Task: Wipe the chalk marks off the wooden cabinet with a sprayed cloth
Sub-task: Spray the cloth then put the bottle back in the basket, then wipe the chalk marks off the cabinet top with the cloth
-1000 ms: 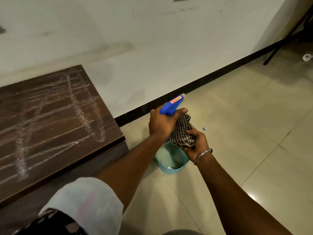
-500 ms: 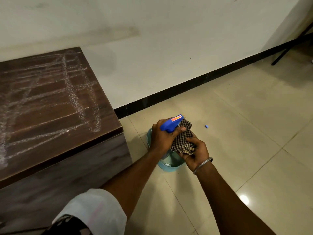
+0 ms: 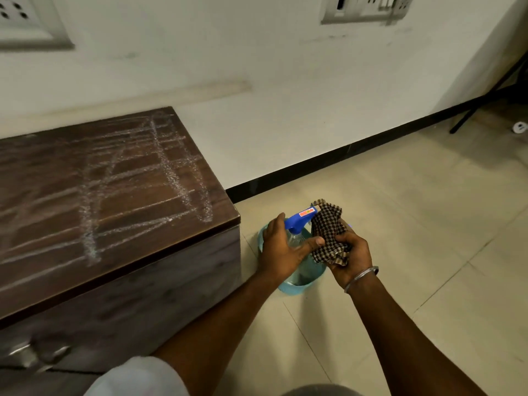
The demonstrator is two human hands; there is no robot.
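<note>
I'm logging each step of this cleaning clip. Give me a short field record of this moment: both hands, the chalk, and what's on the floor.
left hand: grips the spray bottle over the teal basket
right hand: holds the checked cloth bunched, right beside the bottle's blue head
chalk marks: unwiped, across the top of the wooden cabinet
basket: on the floor tiles, next to the cabinet
stage: wiping not begun

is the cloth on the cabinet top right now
No, the right hand grips the checked cloth above the floor, beside the spray bottle and apart from the cabinet.
</note>
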